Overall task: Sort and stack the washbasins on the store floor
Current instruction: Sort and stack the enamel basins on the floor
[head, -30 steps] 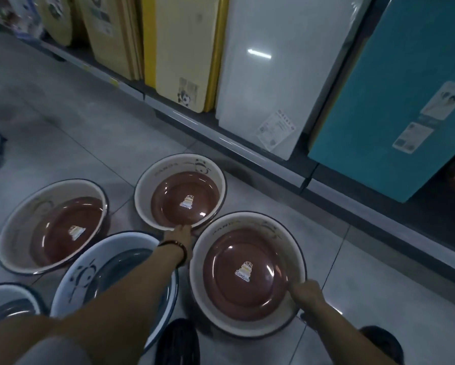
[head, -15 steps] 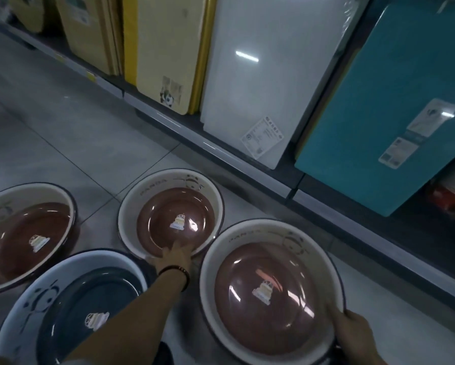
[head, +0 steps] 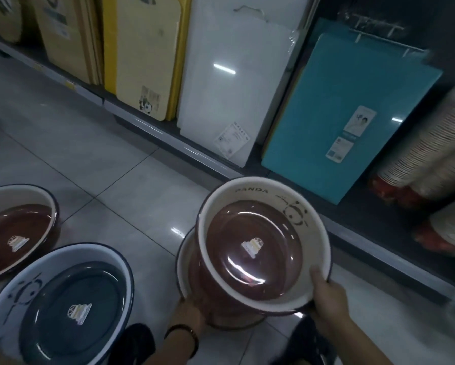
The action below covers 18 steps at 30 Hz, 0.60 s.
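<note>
A brown washbasin with a cream wall, a panda drawing and a dark rim is tilted above a second brown washbasin, of which only the left and near rim shows. My right hand grips the upper basin's near right rim. My left hand, with a dark wristband, holds the near edge of the lower basin, under the upper one's wall. Another brown washbasin sits on the floor at the left. A dark blue washbasin with a white wall lies in front of it.
A low shelf runs diagonally behind the basins, holding upright yellow, white and teal boards. Stacked paper cups lie on the shelf at the right. My dark shoes are at the bottom edge, on grey floor tiles.
My right hand has lifted the larger brown basin and carried it over the smaller one that my left hand holds. The view has swung to the right.
</note>
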### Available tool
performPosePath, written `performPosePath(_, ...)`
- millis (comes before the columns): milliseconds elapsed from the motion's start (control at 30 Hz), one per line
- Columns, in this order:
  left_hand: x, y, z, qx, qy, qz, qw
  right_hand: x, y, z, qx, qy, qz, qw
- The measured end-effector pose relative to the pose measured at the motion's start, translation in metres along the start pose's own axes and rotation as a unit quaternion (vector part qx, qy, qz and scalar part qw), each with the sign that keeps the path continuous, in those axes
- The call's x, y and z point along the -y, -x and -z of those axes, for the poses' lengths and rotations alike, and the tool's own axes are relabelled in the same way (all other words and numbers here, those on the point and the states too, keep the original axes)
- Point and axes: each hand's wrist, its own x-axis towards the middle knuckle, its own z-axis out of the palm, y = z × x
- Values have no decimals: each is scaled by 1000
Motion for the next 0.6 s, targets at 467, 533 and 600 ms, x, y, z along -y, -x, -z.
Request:
performPosePath(467, -9, 38, 21, -211, 336, 86, 914, -162, -35, -40, 28, 117, -81, 989)
performPosePath(533, -13, 38, 19, -207, 339, 100, 912, -131, -17, -37, 47, 171, -79, 981)
performPosePath(600, -16, 35, 16, -213, 332, 119, 911, -111, -12, -35, 51, 224, -71, 971)
